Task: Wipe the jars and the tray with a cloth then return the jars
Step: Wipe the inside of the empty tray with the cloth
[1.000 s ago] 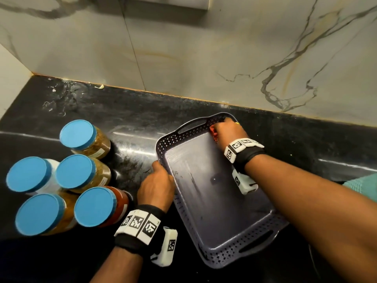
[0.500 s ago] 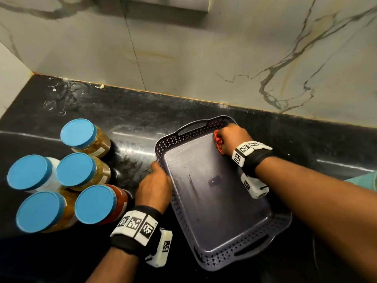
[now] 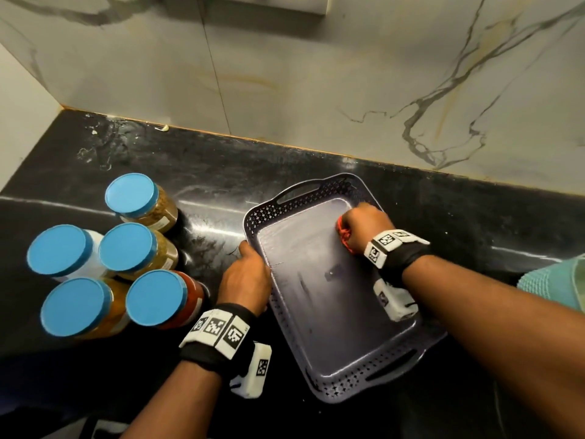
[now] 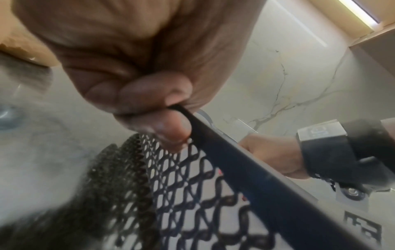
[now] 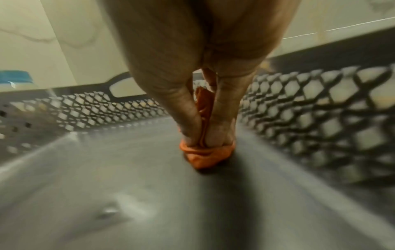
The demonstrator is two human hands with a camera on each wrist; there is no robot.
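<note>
Head view: a dark grey plastic tray [image 3: 342, 380] with perforated lattice walls and slot handles sits on a glossy black stone worktop [image 3: 221, 172], near its back edge under a pale veined marble wall [image 3: 316, 74]. The left hand [image 3: 245, 282] curls over the tray's left rim. The right hand [image 3: 367, 228] is fisted round a bunched orange cloth [image 3: 343, 234], pressing it onto the smooth tray floor by the far right corner. Five round jars [image 3: 139, 248] with flat blue lids stand clustered toward the worktop's left end, off the tray.

Left wrist view: fingers [image 4: 153, 99] and thumb pinch the thin dark rim above the diamond mesh wall [image 4: 181, 186].

Right wrist view: fingertips [image 5: 188, 118] clamp the crumpled cloth [image 5: 205, 154] against the matte grey floor, lattice wall [image 5: 320, 110] just beside.
</note>
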